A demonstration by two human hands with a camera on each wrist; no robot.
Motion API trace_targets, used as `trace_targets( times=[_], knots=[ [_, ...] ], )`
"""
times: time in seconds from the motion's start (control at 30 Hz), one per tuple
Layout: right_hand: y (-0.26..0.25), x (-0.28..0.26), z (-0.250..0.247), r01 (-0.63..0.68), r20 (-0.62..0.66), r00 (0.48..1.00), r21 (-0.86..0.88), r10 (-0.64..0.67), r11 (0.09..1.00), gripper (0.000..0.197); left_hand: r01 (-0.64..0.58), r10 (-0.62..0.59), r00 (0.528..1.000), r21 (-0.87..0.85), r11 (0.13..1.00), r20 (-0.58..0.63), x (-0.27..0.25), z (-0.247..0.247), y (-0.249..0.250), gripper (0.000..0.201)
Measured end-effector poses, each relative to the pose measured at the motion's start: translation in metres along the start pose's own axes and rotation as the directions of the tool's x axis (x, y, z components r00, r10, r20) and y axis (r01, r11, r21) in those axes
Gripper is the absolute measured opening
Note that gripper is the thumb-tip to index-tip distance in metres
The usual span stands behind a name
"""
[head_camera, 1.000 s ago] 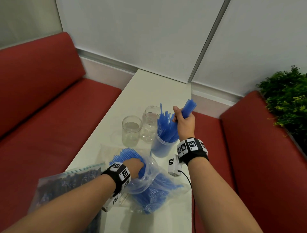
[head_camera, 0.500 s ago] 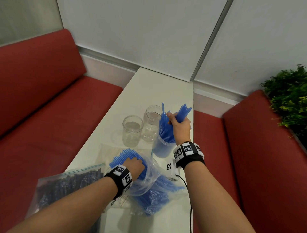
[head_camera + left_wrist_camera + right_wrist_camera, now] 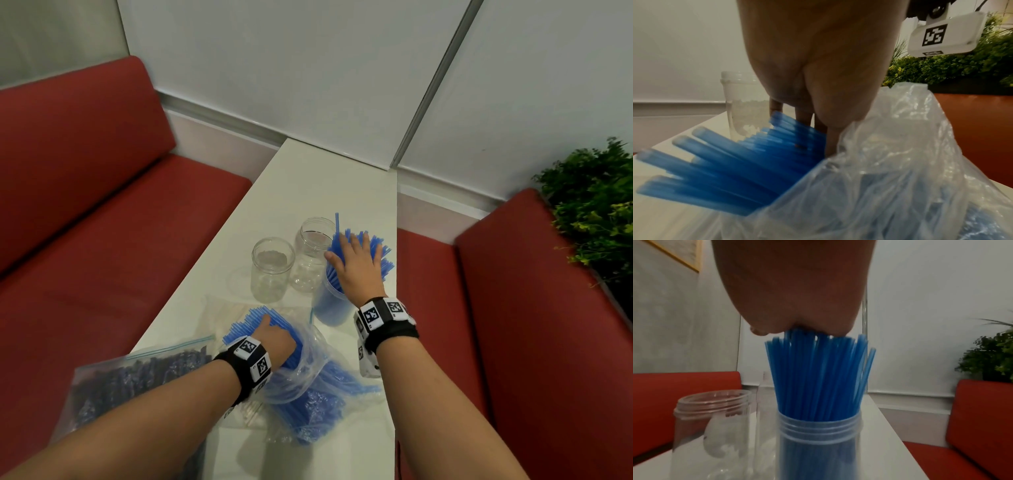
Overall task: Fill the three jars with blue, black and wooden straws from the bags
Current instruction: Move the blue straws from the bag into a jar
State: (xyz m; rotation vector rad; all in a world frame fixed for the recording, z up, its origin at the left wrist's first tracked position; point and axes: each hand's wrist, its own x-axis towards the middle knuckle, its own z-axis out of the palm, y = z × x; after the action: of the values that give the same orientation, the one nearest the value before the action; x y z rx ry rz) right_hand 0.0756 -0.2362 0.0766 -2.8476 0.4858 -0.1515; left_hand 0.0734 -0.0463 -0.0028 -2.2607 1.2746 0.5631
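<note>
My right hand (image 3: 356, 263) lies flat and open on the tops of the blue straws (image 3: 383, 250) that stand in the nearest jar (image 3: 329, 308). The right wrist view has the palm (image 3: 797, 296) pressing on the straw ends (image 3: 818, 369) above the jar's threaded rim (image 3: 818, 426). Two empty clear jars (image 3: 272, 270) (image 3: 313, 253) stand just left of it. My left hand (image 3: 277, 341) grips a bundle of blue straws (image 3: 725, 170) at the mouth of the clear bag (image 3: 318, 387), thumb on the near side and fingers behind. A bag of black straws (image 3: 137, 380) lies at the lower left.
The narrow white table (image 3: 325, 178) runs away from me between two red benches (image 3: 102, 222) (image 3: 548, 308). A green plant (image 3: 592, 205) stands at the right. A pale clear bag (image 3: 222, 311) lies flat under the blue straw bag. One blue straw (image 3: 337, 226) sticks up above the rest.
My right hand has let go of the bundle it held over the jar and now lies flat on the straw tops. My left hand has stayed on the bag's straws.
</note>
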Motion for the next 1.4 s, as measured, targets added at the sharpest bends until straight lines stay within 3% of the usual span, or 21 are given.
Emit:
trace_targets(
  times=[0.07,0.17,0.2,0.27,0.33,0.4,0.47,0.53,0.63,0.7,0.77,0.9,0.97,1.0,1.07,1.13,1.23,1.3,1.33,1.4],
  knots=[
    [0.001,0.002,-0.003,-0.006,-0.066,0.998,0.036,0.009,0.999,0.067,0.001,-0.001,1.000,-0.017,1.000,-0.026,-0.003,-0.002,-0.001,0.033],
    [0.002,-0.003,-0.007,-0.049,0.052,0.997,-0.094,0.054,0.994,0.075,-0.007,0.006,0.999,-0.032,0.999,-0.037,-0.005,-0.002,-0.003,0.035],
    [0.002,-0.006,-0.009,-0.062,0.052,0.997,-0.068,0.066,0.996,0.075,-0.012,0.011,0.999,-0.025,1.000,-0.045,-0.006,-0.002,-0.003,0.036],
    [0.000,-0.014,-0.013,-0.031,-0.121,0.992,0.111,0.045,0.993,0.069,-0.023,0.023,0.999,-0.009,1.000,-0.049,-0.007,0.001,-0.002,0.035],
    [-0.008,-0.026,-0.014,0.110,-0.367,0.930,0.316,0.014,0.942,0.056,-0.026,0.026,0.999,0.007,1.000,-0.035,-0.009,0.003,-0.001,0.033],
    [-0.020,-0.042,-0.005,0.225,-0.425,0.905,0.461,-0.009,0.858,0.043,-0.021,0.022,1.000,0.008,1.000,-0.018,-0.011,-0.001,0.000,0.031],
    [-0.034,-0.057,0.010,0.209,-0.252,0.965,0.589,-0.068,0.781,0.034,-0.014,0.014,1.000,0.005,1.000,0.015,-0.014,-0.011,0.000,0.032],
    [-0.042,-0.069,0.028,0.078,-0.005,0.995,0.691,-0.103,0.719,0.035,0.009,-0.008,1.000,-0.010,1.000,0.020,-0.017,-0.022,-0.002,0.034],
    [-0.040,-0.084,0.054,-0.155,0.290,0.950,0.760,-0.116,0.631,0.044,0.051,-0.051,0.999,-0.102,0.993,0.009,-0.025,-0.039,-0.011,0.035],
    [-0.038,-0.091,0.066,-0.185,0.411,0.895,0.698,-0.175,0.692,0.055,0.064,-0.061,0.998,-0.144,0.988,0.027,-0.031,-0.053,-0.017,0.035],
    [-0.039,-0.095,0.075,-0.145,0.448,0.875,0.606,-0.184,0.782,0.054,0.071,-0.064,0.997,-0.128,0.989,0.052,-0.040,-0.071,-0.018,0.032],
    [-0.048,-0.098,0.081,-0.169,0.421,0.904,0.519,-0.078,0.838,0.009,0.031,-0.031,0.999,-0.026,0.999,0.018,-0.060,-0.110,-0.018,0.023],
    [-0.049,-0.099,0.081,-0.191,0.382,0.920,0.634,-0.088,0.749,0.012,-0.017,0.013,0.993,-0.030,0.999,-0.113,-0.070,-0.127,-0.025,0.020],
    [-0.050,-0.101,0.077,-0.221,0.362,0.929,0.708,-0.077,0.671,0.013,-0.052,0.035,0.975,-0.073,0.996,-0.221,-0.074,-0.135,-0.030,0.030],
    [-0.048,-0.101,0.069,-0.249,0.321,0.947,0.779,-0.025,0.575,0.024,-0.148,0.040,0.894,-0.209,0.967,-0.446,-0.078,-0.142,-0.042,0.048],
    [-0.051,-0.096,0.062,-0.243,0.276,0.961,0.809,0.019,0.535,0.026,-0.239,0.041,0.838,-0.299,0.924,-0.544,-0.079,-0.145,-0.046,0.053],
    [-0.059,-0.083,0.049,-0.180,0.189,0.981,0.810,0.042,0.559,0.013,-0.366,0.047,0.810,-0.441,0.819,-0.585,-0.073,-0.139,-0.040,0.050],
    [-0.061,-0.079,0.036,-0.157,0.173,0.985,0.837,0.019,0.524,0.023,-0.534,-0.061,0.721,-0.609,0.587,-0.690,-0.072,-0.134,-0.040,0.045],
    [-0.060,-0.078,0.027,-0.150,0.171,0.985,0.864,0.000,0.481,0.030,-0.599,-0.195,0.665,-0.670,0.438,-0.721,-0.071,-0.132,-0.043,0.044],
    [-0.059,-0.077,0.003,-0.099,0.120,0.992,0.899,-0.024,0.426,0.037,-0.673,-0.477,0.584,-0.721,0.167,-0.656,-0.068,-0.128,-0.054,0.040]
  ],
)
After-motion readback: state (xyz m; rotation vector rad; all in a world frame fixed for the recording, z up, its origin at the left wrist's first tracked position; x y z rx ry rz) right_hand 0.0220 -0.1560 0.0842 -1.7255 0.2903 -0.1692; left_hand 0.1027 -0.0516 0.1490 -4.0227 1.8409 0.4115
